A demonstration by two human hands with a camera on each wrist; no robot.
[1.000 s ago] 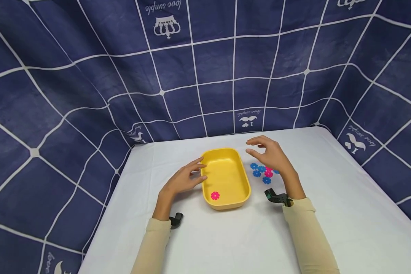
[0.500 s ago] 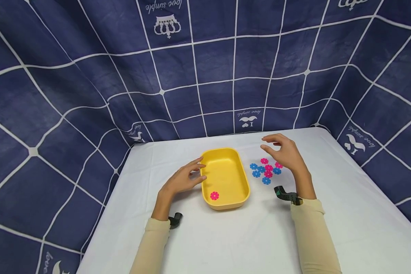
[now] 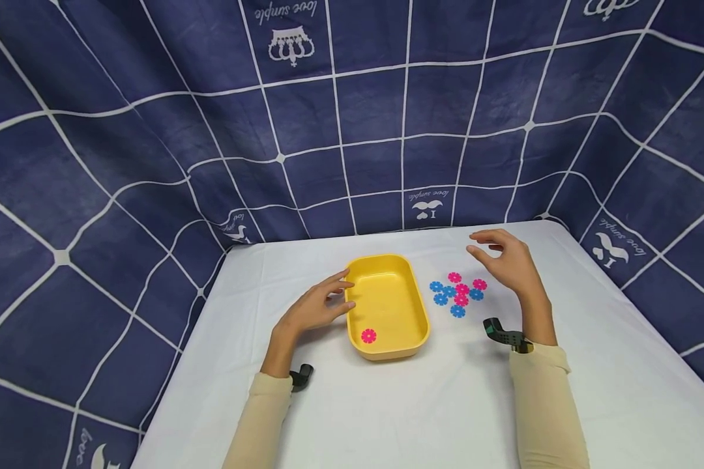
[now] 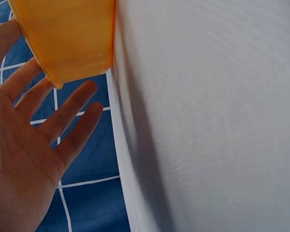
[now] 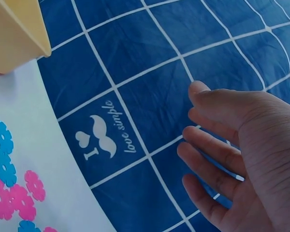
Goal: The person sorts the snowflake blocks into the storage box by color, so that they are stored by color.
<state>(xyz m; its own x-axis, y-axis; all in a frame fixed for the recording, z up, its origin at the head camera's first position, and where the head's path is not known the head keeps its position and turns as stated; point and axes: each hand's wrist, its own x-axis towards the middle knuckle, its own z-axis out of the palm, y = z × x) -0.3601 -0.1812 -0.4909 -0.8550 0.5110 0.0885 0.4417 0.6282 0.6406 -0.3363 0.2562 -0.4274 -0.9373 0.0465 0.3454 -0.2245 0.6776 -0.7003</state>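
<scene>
A yellow rectangular tray (image 3: 387,296) stands on the white table, with one pink flower-shaped disc (image 3: 368,336) in its near left corner. At the tray's left rim is my left hand (image 3: 313,309), thumb and fingertips at the edge, fingers spread and loosely extended. The left wrist view shows this hand (image 4: 34,135) beside the tray's wall (image 4: 70,38). My right hand (image 3: 510,260) hovers up and to the right of a loose group of pink discs (image 3: 461,289) and blue discs (image 3: 457,311). Nothing is in its relaxed, slightly bent fingers, as the right wrist view also shows.
The white-covered table (image 3: 434,404) extends in front of the tray and to both sides. A dark blue curtain (image 3: 369,111) with white grid lines encloses the back and both sides. Each wrist wears a small black camera (image 3: 507,335).
My right hand has moved right, away from the tray, uncovering pink and blue discs that it partly hid. The left hand, the tray and the disc inside have stayed put.
</scene>
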